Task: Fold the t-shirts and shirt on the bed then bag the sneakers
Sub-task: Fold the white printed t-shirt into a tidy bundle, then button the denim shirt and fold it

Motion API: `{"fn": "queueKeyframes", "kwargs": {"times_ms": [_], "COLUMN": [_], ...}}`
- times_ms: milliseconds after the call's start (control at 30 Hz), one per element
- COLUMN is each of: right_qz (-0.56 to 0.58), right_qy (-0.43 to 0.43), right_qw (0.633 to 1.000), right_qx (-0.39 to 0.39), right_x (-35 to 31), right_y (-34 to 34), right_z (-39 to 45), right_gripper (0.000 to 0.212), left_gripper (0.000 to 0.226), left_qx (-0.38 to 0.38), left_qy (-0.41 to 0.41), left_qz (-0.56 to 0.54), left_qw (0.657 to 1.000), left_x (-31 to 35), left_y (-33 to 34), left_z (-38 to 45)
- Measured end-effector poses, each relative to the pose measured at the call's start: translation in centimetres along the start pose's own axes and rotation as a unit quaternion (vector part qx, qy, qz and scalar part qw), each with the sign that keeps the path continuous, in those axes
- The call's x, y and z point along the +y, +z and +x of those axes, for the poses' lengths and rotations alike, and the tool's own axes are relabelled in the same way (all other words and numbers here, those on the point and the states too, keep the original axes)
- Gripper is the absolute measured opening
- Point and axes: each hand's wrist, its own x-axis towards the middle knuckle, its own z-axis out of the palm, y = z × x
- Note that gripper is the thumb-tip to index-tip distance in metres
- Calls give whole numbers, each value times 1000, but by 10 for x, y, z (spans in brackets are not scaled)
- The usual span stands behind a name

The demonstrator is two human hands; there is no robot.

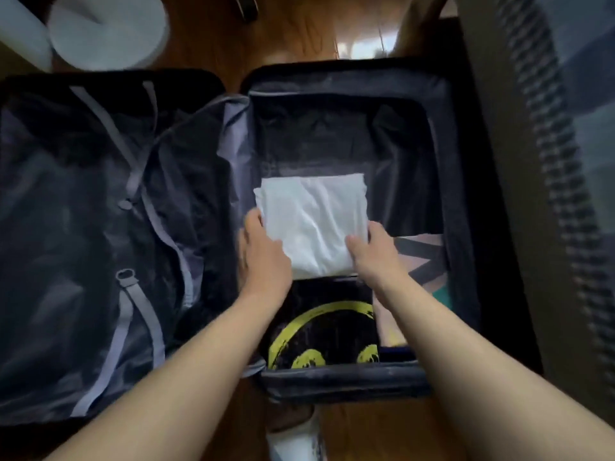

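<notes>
An open suitcase [459, 201] lies flat on a wooden floor [289, 38], and both hands are inside its right-hand compartment. The left hand [263, 257] and right hand [376, 254] each grip a near corner of a folded white garment [312, 221], thumbs on top and the other fingers tucked beneath the cloth, out of sight; how tightly they close cannot be told. The garment sits low over the compartment's dark lining, just beyond a folded black t-shirt [322, 331] bearing a yellow print, which already lies packed at the near end. A further folded item with a pale, striped pattern [419, 261] lies beside it along the right wall. Judged from this, the folding stage appears largely complete, with at least three pieces folded and stowed or being stowed. No sneakers and no bag for them are visible, so that step appears outstanding. The left compartment [100, 227] shows only its zipped divider and straps.
</notes>
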Motion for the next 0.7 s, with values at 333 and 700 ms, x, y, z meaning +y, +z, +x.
{"fn": "queueKeyframes", "kwargs": {"times_ms": [333, 700], "right_qz": [-297, -276], "right_qy": [-11, -93], "right_qw": [947, 956], "right_qx": [118, 31], "right_x": [70, -21], "right_y": [66, -53], "right_z": [45, -109], "right_gripper": [32, 48], "left_gripper": [47, 31], "left_qx": [-81, -219], "left_qy": [151, 107], "left_qz": [374, 344], "left_qw": [911, 907], "left_x": [-70, 44], "left_y": [61, 6], "left_z": [35, -65]}}
